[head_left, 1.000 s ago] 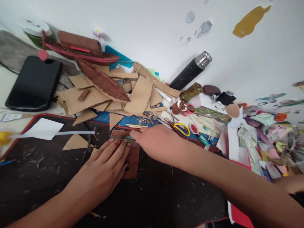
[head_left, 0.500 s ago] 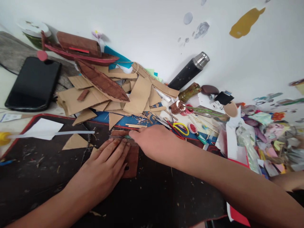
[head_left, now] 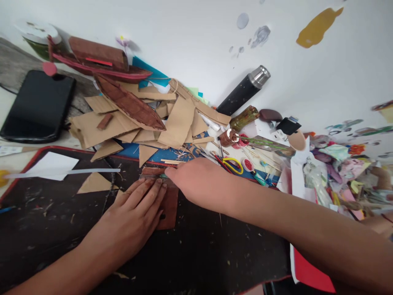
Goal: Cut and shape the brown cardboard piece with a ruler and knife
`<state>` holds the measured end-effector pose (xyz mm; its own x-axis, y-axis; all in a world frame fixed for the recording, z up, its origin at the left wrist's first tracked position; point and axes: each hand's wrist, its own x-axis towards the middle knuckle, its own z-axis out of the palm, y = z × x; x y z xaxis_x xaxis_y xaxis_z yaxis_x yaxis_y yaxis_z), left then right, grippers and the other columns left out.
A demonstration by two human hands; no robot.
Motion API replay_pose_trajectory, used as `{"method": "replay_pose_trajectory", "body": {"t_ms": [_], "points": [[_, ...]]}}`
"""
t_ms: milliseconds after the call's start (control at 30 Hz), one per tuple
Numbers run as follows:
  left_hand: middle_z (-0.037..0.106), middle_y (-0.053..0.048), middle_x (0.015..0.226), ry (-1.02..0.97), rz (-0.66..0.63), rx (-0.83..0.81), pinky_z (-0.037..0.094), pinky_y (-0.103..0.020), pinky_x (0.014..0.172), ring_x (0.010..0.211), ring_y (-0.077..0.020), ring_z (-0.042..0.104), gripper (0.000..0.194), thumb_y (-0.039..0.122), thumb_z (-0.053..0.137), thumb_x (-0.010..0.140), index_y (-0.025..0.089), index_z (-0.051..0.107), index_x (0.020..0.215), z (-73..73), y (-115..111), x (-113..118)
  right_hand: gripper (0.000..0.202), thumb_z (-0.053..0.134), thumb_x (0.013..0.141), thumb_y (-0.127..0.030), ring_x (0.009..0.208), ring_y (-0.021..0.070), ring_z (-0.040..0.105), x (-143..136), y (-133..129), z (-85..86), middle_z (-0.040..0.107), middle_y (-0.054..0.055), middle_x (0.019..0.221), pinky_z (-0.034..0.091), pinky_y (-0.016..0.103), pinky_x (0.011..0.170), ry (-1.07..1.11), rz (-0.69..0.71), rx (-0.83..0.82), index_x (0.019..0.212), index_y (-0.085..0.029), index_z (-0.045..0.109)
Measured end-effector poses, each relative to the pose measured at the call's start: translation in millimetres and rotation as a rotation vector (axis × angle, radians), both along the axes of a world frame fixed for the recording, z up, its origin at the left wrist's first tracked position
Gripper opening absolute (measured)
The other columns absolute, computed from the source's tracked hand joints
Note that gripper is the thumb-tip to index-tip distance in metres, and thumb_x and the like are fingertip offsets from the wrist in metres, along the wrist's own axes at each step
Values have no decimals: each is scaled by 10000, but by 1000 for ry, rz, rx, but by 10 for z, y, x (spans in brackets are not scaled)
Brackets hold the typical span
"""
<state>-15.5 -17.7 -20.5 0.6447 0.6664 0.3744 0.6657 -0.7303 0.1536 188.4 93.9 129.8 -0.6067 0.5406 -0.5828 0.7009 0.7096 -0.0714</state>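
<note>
Brown card, thin and flat, is the thing both hands are busy with. This brown card piece lies on the dark surface, near the middle of the view. It looks light and a bit stiff, and it would bend or crease if pushed too hard. It could also slide on the surface, so pressing it flat is a good way to hold it still. To lift it, an edge would be the best place to take.

The left hand lies flat on top of the card with its fingers spread out, not curled. It presses down and grips nothing. Most of the card is hidden under this hand; the bare part shows at about 3 o'clock from it.

The right hand comes in from 4 o'clock. Its grip is closed on a thin green-handled tool, whose tip lies along the card's far edge, at 12 o'clock from the left hand's fingertips.

Cardboard scraps are heaped at 12 o'clock, and yellow scissors lie just beside the right hand.
</note>
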Motion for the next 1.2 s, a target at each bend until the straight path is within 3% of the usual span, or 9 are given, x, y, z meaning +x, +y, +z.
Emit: {"method": "replay_pose_trajectory", "body": {"t_ms": [300, 567, 767, 967, 1200], "points": [[758, -197, 1621, -34, 55, -101, 515, -605, 1299, 1543, -405, 666, 636, 266, 492, 1115, 148, 603, 1730, -18, -56, -3, 351, 649, 1055, 3, 1045, 297, 869, -20, 71, 60, 895, 146, 1095, 622, 377, 860, -63, -22, -74, 1346, -134, 791], [752, -201, 1633, -26, 66, -135, 522, -617, 1289, 1551, -415, 665, 569, 304, 441, 1159, 115, 686, 1637, 18, -63, 26, 353, 608, 1077, -14, 1055, 317, 871, 15, 35, 63, 885, 150, 1114, 627, 393, 829, -94, -18, -61, 1371, -132, 761], [722, -212, 1669, -26, 55, -148, 483, -620, 1338, 1582, -426, 638, 617, 289, 541, 1118, 130, 629, 1708, -12, -78, 10, 348, 646, 1060, -14, 1014, 306, 871, 98, -29, 51, 883, 151, 1142, 623, 381, 795, -95, -12, -19, 1366, -147, 748], [755, -193, 1631, -30, 68, -130, 490, -609, 1323, 1548, -405, 662, 557, 314, 449, 1171, 117, 690, 1633, -3, -73, 34, 337, 640, 1049, -24, 1006, 293, 859, 245, -26, 1, 882, 138, 1137, 571, 369, 782, -88, -16, -16, 1334, -165, 748], [768, -190, 1613, -67, 85, -140, 483, -579, 1330, 1527, -383, 680, 571, 363, 465, 1178, 130, 678, 1654, 15, -62, 54, 381, 580, 1094, -55, 965, 289, 844, 311, -73, 2, 869, 154, 1161, 544, 366, 742, -53, -26, 71, 1434, -161, 714]]}}
